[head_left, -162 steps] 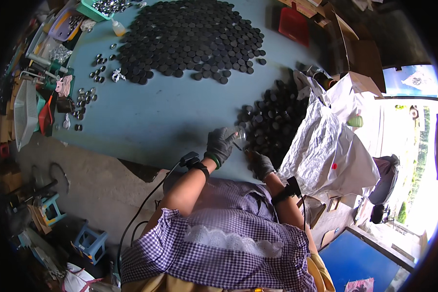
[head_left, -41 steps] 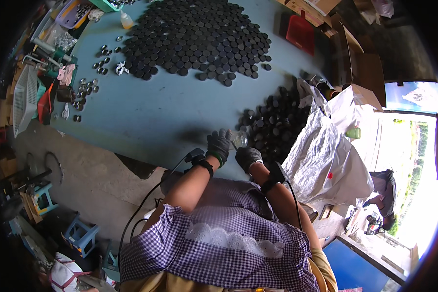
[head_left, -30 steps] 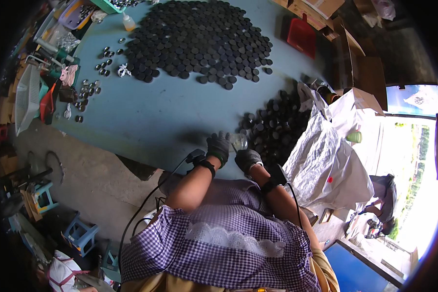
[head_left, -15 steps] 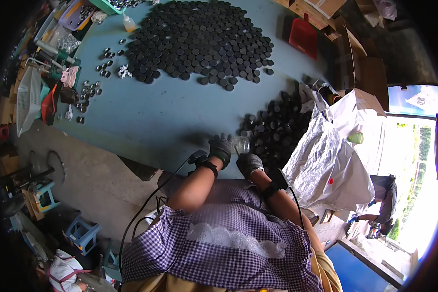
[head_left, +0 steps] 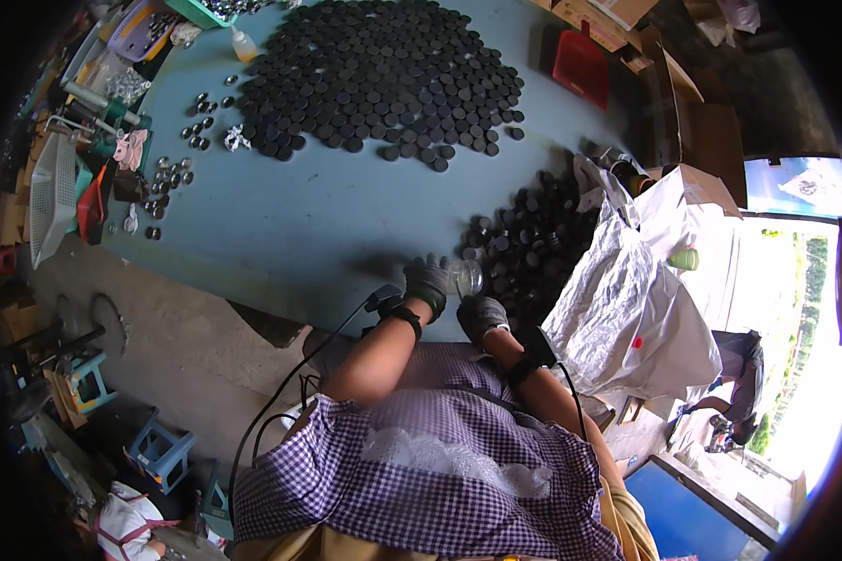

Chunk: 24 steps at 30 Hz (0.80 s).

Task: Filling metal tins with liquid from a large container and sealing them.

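Observation:
My left hand (head_left: 427,286), in a dark glove, is at the near edge of the table (head_left: 281,224), its fingers apart. A clear, glass-like round container (head_left: 466,278) lies against its right side; whether the hand grips it cannot be made out. My right hand (head_left: 482,318), gloved in dark and grey, is just below the container, with its fingers curled together. Anything inside those fingers is hidden. Right beside the hands is a loose heap of small black round caps (head_left: 524,248). Many more black discs (head_left: 374,79) lie spread across the far part of the table.
A white plastic sack (head_left: 603,290) hangs at the right edge beside the heap. Small shiny metal pieces (head_left: 168,178) and a squeeze bottle (head_left: 243,45) are at the left. A red dustpan (head_left: 581,65) lies far right. Cables run along both forearms.
Both hands and the clear container stay in nearly the same place. The view has shifted slightly; nothing is visibly taken up or let go.

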### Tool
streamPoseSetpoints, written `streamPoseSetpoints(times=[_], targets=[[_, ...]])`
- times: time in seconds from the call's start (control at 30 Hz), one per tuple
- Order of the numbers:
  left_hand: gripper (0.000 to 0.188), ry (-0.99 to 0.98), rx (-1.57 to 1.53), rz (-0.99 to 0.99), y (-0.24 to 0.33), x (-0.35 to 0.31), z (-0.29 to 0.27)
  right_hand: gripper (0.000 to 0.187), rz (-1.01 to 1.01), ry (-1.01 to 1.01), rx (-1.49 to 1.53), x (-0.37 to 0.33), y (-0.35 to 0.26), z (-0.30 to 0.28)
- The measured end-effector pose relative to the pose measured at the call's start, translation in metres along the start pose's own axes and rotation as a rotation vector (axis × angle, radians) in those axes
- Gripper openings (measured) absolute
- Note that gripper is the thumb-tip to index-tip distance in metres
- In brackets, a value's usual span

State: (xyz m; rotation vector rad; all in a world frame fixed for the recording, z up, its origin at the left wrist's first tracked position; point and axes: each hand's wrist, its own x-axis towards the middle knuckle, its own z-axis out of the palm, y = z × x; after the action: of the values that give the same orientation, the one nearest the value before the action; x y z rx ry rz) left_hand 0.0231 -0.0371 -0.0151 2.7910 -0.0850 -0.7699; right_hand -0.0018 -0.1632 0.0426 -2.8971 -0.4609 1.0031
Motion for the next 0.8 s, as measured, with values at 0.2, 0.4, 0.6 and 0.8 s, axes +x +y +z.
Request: streamPoseSetpoints(times=[0.2, 0.4, 0.6, 0.8], targets=[[0.059, -0.007, 0.001, 0.006, 0.002, 0.001, 0.001, 0.022, -0.039, -0.025, -0.067, -0.003, 0.001, 0.002], [0.061, -0.084, -0.085, 0.033, -0.003, 0.001, 0.004, 0.022, 0.015, -0.048, -0.045, -0.009, -0.002, -0.004], [0.059, -0.018, -0.112, 0.098, -0.002, -0.005, 0.002, 0.022, -0.002, -0.065, -0.034, -0.010, 0.000, -0.005], [0.060, 0.015, -0.165, 0.116, -0.013, -0.006, 0.006, 0.023, -0.025, -0.099, -0.028, 0.005, 0.001, 0.006]])
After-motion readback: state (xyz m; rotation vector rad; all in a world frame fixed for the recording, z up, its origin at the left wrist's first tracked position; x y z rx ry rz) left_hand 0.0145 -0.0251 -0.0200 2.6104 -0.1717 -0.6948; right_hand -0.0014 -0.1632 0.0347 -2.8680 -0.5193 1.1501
